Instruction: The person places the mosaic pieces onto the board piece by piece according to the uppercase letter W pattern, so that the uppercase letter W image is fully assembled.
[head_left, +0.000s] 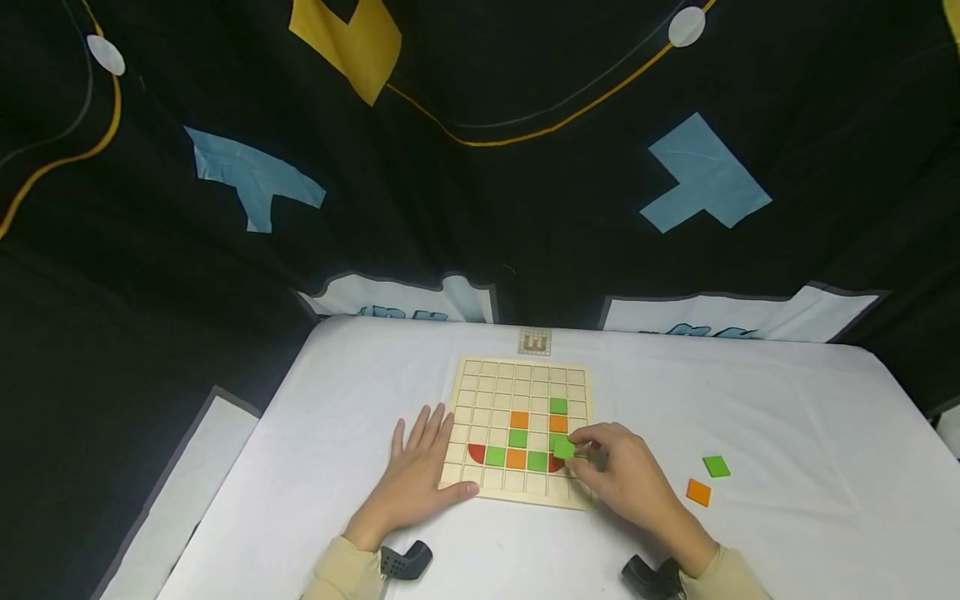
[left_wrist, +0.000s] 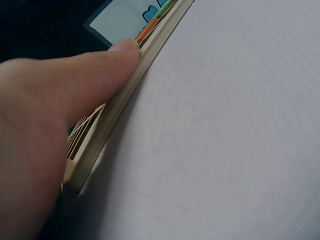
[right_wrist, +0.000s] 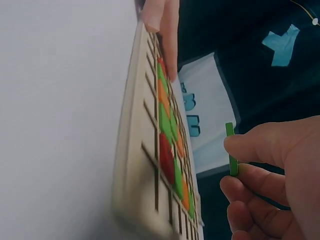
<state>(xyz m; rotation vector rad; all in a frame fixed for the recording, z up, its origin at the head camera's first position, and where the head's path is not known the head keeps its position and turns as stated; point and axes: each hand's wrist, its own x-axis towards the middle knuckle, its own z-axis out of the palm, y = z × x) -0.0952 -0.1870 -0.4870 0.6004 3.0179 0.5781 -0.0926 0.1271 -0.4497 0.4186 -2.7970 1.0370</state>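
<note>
A square wooden grid board (head_left: pixel 487 381) lies flat on the white table. My left hand (head_left: pixel 416 479) rests at its left side with straight fingers, the thumb (left_wrist: pixel 100 75) over the near left corner. Between thumb and fingertips, my right hand (head_left: pixel 630 475) pinches a thin square green tile (head_left: pixel 564 448). In the right wrist view that green tile (right_wrist: pixel 233 166) is held edge-on, apart from the board. Several green and orange squares sit in the grid, with a red quarter-round tile (head_left: pixel 477 452) at the left and another red tile (head_left: pixel 555 464) partly hidden under the held one.
Right of the board, a loose green tile (head_left: pixel 716 466) and a loose orange tile (head_left: pixel 698 492) lie on the white tablecloth (head_left: pixel 795 433). A small patterned square (head_left: pixel 535 341) lies beyond the board's far edge. A dark curtain (head_left: pixel 480 225) hangs behind the table.
</note>
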